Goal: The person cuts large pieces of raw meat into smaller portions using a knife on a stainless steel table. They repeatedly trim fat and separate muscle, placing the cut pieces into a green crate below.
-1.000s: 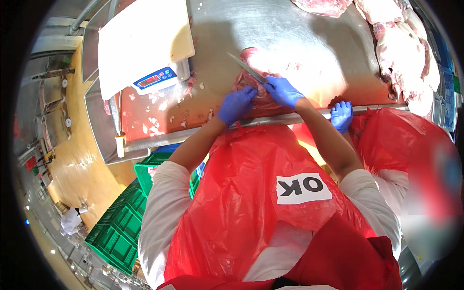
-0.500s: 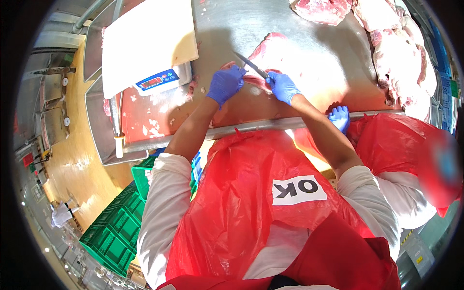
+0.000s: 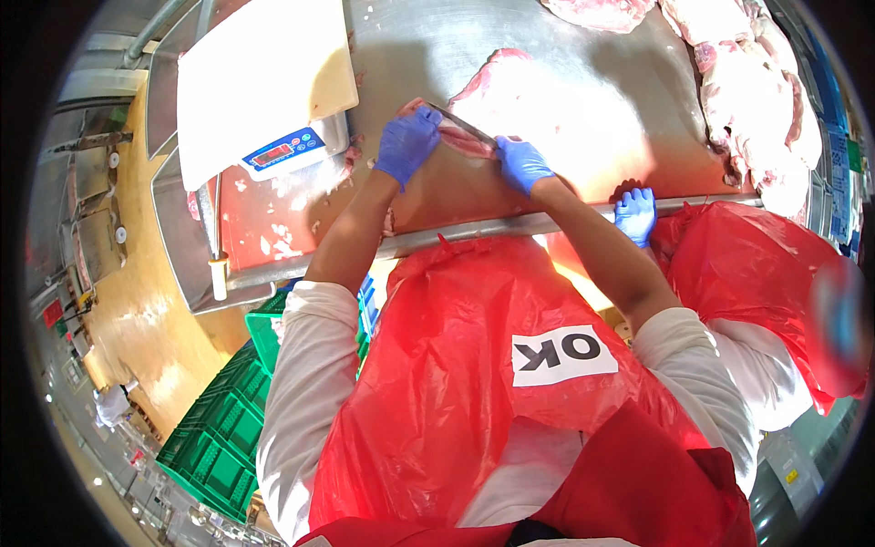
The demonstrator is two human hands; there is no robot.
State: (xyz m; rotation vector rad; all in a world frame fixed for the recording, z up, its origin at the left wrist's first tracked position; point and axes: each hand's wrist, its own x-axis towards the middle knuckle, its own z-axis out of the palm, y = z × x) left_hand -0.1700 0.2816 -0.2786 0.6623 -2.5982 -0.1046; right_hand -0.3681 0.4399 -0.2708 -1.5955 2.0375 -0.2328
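On the steel worktable (image 3: 419,46) lies a piece of raw meat (image 3: 492,82), with a strip of it (image 3: 463,140) nearer me. My blue-gloved right hand (image 3: 521,166) is closed on the handle of a long knife (image 3: 463,122), whose blade points up-left across that strip. My gloved left hand (image 3: 408,144) grips the left end of the meat, fingers closed beside the blade's tip. Glare washes out part of the meat, so its outline there is hard to make out.
At left are a scale (image 3: 283,157) under a white board (image 3: 260,73) and a white-handled rod (image 3: 219,278). More meat (image 3: 756,118) lies right. Green crates (image 3: 210,428) stand below left. A co-worker's gloved hand (image 3: 635,219) is at the table's front edge beside me.
My left hand has moved up and left, away from the front edge. The larger meat piece lies farther up the table. The knife in my right hand has shifted slightly.
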